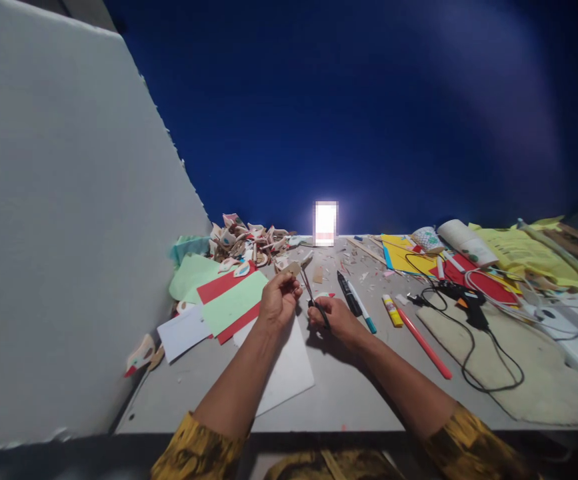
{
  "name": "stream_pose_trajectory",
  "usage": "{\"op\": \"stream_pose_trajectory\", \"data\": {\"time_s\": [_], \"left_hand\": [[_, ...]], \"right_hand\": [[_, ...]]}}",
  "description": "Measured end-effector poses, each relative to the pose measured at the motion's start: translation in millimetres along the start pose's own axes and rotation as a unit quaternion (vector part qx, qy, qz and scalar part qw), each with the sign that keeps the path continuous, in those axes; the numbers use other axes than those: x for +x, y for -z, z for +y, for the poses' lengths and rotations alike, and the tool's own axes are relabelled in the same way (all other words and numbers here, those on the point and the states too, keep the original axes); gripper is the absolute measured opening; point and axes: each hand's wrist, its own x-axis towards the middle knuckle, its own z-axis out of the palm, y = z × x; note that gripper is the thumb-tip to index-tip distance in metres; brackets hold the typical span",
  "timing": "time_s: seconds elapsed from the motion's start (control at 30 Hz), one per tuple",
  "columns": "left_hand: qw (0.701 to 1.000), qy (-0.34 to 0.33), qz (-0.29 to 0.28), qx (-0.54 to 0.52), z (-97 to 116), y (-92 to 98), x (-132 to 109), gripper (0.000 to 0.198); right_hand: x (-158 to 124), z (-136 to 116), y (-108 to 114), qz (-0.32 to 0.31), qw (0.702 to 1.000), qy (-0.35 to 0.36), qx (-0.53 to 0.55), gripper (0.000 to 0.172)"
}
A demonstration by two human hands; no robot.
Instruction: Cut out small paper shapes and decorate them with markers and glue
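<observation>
My left hand (279, 299) is closed in a pinch on a small tan piece of cardboard (291, 269), held just above the grey table (329, 393). My right hand (335, 315) is closed around the black handles of a pair of scissors (313, 297). The blades point up and back toward the cardboard piece and reach its edge. Both hands hover over a white sheet (283, 370) lying on the table. My sleeves are yellow with a dark pattern.
Red and green paper sheets (229, 300) lie left of my hands, a heap of cut cardboard shapes (246, 243) behind. To the right lie a black marker (349, 293), teal pen (363, 310), glue stick (393, 311), red stick (423, 343) and black glue gun (471, 303) with cable. A grey board (59, 233) stands left.
</observation>
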Motion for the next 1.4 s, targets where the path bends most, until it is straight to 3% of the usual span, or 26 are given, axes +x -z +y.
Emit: {"op": "stream_pose_trajectory", "data": {"time_s": [0.13,0.47,0.83,1.4], "left_hand": [[1.000,-0.020,-0.008,0.017,-2,-0.5,-3,0.015],[0.998,-0.043,-0.014,0.048,-2,-3.9,-9,0.017],[0.998,-0.018,-0.027,0.051,-2,-5.0,-11,0.018],[0.995,0.000,-0.040,0.088,6,-1.9,-7,0.015]], "right_hand": [[0,-1,-1,0.008,0.998,0.000,-0.057,0.030],[-1,-5,-1,0.023,0.997,-0.030,-0.071,0.044],[3,4,3,0.016,0.998,-0.002,-0.056,0.042],[-2,2,1,0.008,1.000,-0.013,-0.024,0.041]]}}
